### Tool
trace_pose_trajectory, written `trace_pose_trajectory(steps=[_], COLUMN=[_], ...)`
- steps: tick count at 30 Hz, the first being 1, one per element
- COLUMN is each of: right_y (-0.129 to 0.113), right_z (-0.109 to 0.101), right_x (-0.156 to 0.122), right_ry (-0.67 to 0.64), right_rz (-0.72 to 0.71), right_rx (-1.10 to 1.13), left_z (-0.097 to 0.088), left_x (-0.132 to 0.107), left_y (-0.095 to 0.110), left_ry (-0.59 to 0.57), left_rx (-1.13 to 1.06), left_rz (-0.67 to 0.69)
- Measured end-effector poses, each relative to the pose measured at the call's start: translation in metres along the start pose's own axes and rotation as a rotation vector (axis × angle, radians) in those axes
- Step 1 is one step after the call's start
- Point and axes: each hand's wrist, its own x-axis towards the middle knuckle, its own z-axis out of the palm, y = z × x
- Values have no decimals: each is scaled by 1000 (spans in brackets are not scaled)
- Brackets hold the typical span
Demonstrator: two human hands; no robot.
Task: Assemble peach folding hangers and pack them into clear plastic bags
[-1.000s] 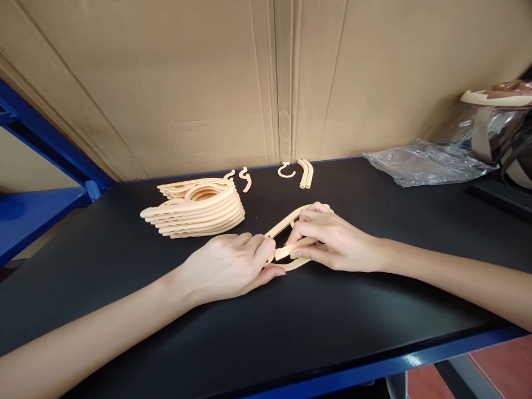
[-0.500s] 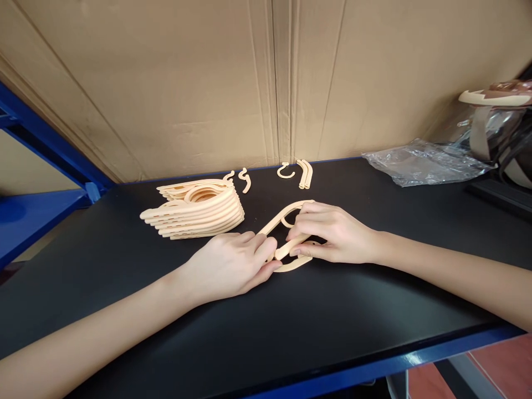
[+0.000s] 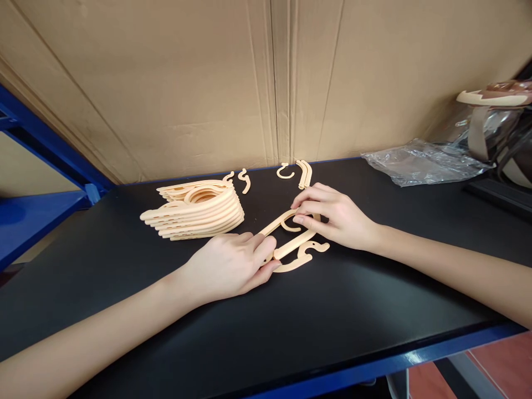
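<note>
A cream plastic clothes hanger (image 3: 296, 242), with long bars and a curved hook, lies low over the black table between my hands. My left hand (image 3: 239, 260) is closed round its near left end, covering that part. At the far right end, the fingers of my right hand (image 3: 332, 216) pinch the hanger near its bend; my palm hides some of it. Just below the bars lies a curved cream piece (image 3: 315, 246) with a small hole; whether it is joined to the hanger I cannot tell.
A stack of cream hangers (image 3: 203, 216) stands left of centre. Behind it lie small curved pieces (image 3: 245, 181). Farther back are a loose hook (image 3: 285, 173) and slim curved bars (image 3: 305, 174). A clear plastic bag (image 3: 424, 160) lies at right, before the cardboard wall (image 3: 166, 83).
My right hand has moved up and away from the hanger's near bar to its far right end. More of the bars and the curved piece now shows. My left hand has stayed put.
</note>
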Motion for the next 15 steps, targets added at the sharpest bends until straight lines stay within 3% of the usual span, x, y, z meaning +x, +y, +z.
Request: trace_pose_trajectory(steps=[7, 15], right_y=[7, 8], right_z=[6, 8], right_x=[0, -1], right_ry=[-129, -95], right_rz=[141, 302], right_rx=[-56, -34], left_z=[-3, -2], left_x=[1, 2], left_y=[-2, -2], left_ry=[3, 45], left_rx=[-48, 21], left_rz=[68, 170])
